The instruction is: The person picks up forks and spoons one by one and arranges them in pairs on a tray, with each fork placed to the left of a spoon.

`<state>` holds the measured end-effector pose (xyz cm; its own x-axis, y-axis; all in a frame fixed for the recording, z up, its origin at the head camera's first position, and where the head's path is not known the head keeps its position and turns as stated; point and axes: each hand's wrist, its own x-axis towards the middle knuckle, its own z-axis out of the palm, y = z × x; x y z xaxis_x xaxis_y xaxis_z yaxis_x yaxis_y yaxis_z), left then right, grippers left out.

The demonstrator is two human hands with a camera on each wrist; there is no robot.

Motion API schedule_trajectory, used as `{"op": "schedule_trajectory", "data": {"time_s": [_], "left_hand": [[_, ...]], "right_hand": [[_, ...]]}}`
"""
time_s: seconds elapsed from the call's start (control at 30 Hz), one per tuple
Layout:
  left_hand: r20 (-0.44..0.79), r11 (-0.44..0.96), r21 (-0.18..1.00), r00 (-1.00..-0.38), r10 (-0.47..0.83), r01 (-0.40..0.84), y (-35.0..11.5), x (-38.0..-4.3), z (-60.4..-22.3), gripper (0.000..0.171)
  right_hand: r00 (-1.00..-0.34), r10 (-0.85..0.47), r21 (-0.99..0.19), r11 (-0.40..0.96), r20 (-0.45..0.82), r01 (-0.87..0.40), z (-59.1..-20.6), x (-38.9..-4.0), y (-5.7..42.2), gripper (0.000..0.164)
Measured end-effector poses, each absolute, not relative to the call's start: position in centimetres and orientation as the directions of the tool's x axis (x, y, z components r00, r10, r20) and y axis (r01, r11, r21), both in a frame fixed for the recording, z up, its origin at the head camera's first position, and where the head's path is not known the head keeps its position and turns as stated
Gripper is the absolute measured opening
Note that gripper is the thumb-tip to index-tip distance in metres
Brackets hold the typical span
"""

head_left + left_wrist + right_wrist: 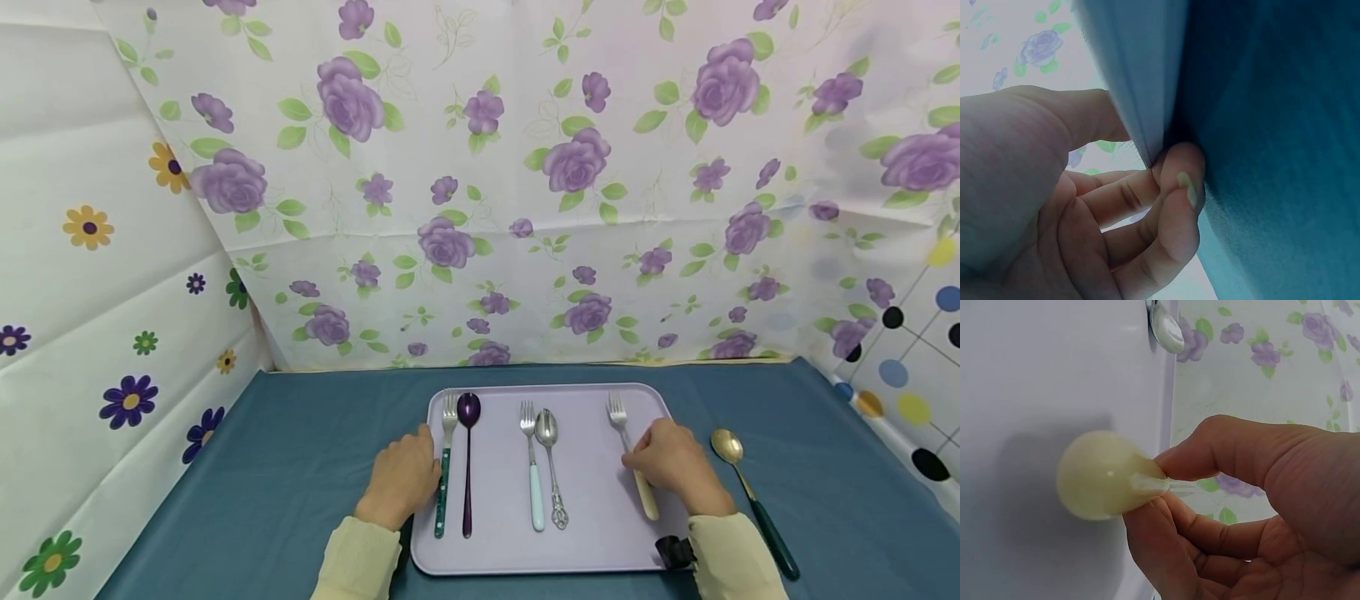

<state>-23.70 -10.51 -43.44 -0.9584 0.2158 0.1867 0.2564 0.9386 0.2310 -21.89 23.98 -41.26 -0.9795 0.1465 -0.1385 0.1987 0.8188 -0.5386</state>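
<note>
My right hand [670, 460] pinches a fork with a cream handle [647, 497] between thumb and fingers, over the right part of a pale lilac tray [495, 554]. Its handle end [1094, 478] faces the camera in the right wrist view. On the tray's left rim, my left hand [401, 477] grips the edge, thumb above and fingers curled underneath. Beside that hand lie a fork with a green dotted handle [442, 492] and a dark purple spoon [468, 467]. Mid-tray rest a fork with a mint handle [536, 496] and a silver spoon [553, 475] with an ornate handle.
A gold spoon with a dark green handle [772, 533] lies on the blue cloth [322, 433] right of the tray. Behind stands a wall of flowered sheet [510, 283], with more patterned sheets at left and right. A black device [675, 552] sits at my right wrist.
</note>
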Motion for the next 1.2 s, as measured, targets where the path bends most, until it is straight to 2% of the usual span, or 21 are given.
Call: {"op": "schedule_trajectory", "data": {"time_s": [0.87, 1.2], "left_hand": [[0.193, 0.943, 0.214, -0.957, 0.216, 0.256, -10.5, -23.7, -43.6, 0.023], [0.197, 0.942, 0.210, -0.955, 0.223, 0.263, -10.5, -23.7, -43.5, 0.028]], "right_hand": [[-0.989, 0.117, -0.537, 0.830, -0.096, 0.150, -42.0, -22.0, 22.1, 0.016], [-0.984, 0.139, -0.552, 0.815, -0.108, 0.176, -42.4, -22.2, 21.3, 0.017]]}}
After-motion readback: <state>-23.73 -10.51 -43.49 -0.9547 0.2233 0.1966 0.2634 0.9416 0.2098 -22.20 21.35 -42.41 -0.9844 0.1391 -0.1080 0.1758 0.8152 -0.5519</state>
